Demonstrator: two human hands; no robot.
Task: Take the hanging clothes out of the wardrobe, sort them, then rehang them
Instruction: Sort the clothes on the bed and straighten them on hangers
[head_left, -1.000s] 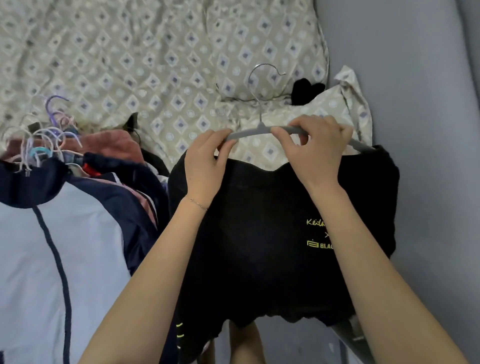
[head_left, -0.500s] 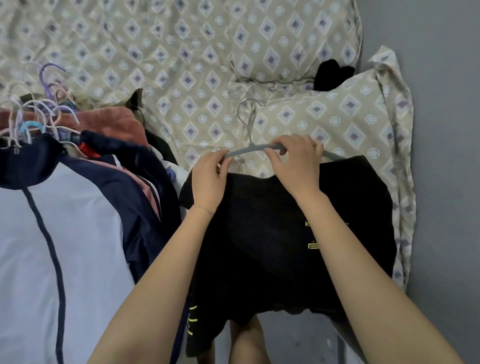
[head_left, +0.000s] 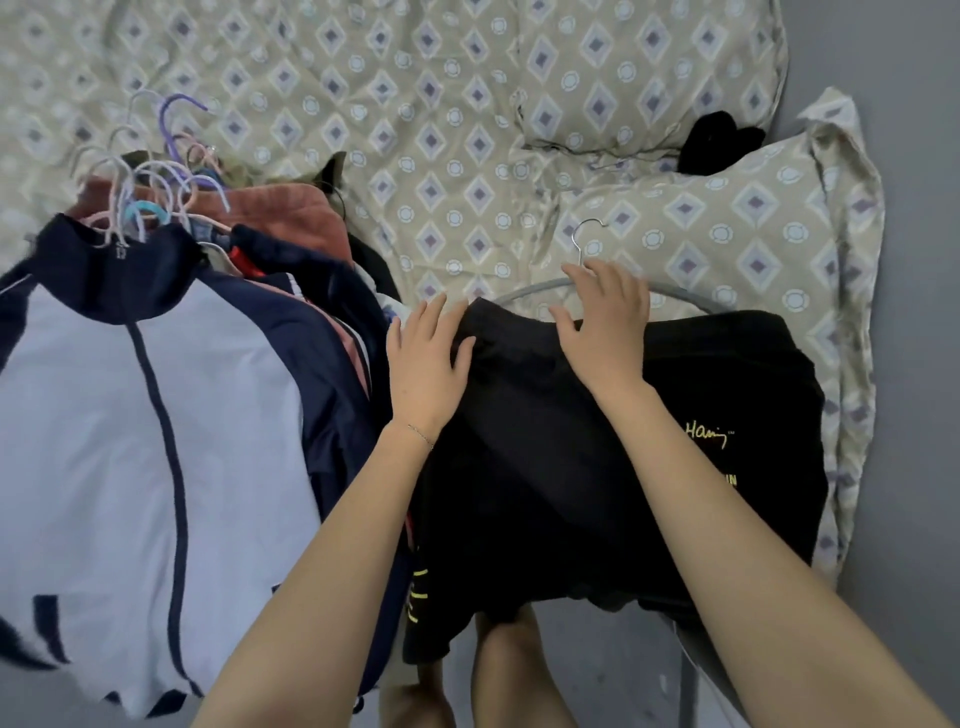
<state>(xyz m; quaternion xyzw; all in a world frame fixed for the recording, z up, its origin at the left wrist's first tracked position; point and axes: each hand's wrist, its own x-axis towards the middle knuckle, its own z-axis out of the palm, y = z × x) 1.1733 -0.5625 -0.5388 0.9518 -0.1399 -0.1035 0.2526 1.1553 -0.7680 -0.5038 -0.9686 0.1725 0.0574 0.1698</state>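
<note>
A black T-shirt (head_left: 649, 447) with yellow print lies on the bed on a grey hanger (head_left: 524, 294) whose metal hook points away from me. My left hand (head_left: 423, 364) rests flat on the shirt's left shoulder, fingers spread. My right hand (head_left: 605, 322) lies over the collar and the hanger's neck, fingers apart, gripping nothing. To the left sits a pile of hung clothes, topped by a white and navy zip jacket (head_left: 140, 415), with several pastel hanger hooks (head_left: 150, 176) bunched at its top.
The bed has a beige diamond-pattern cover (head_left: 395, 104) and two matching pillows (head_left: 737, 228). A small black item (head_left: 719, 140) lies between the pillows. A grey wall (head_left: 924, 312) runs along the right. My bare legs show at the bottom edge.
Both hands have let go of the hanger bar and now lie flat on the black T-shirt. The shirt and hanger have settled onto the bed by the pillow.
</note>
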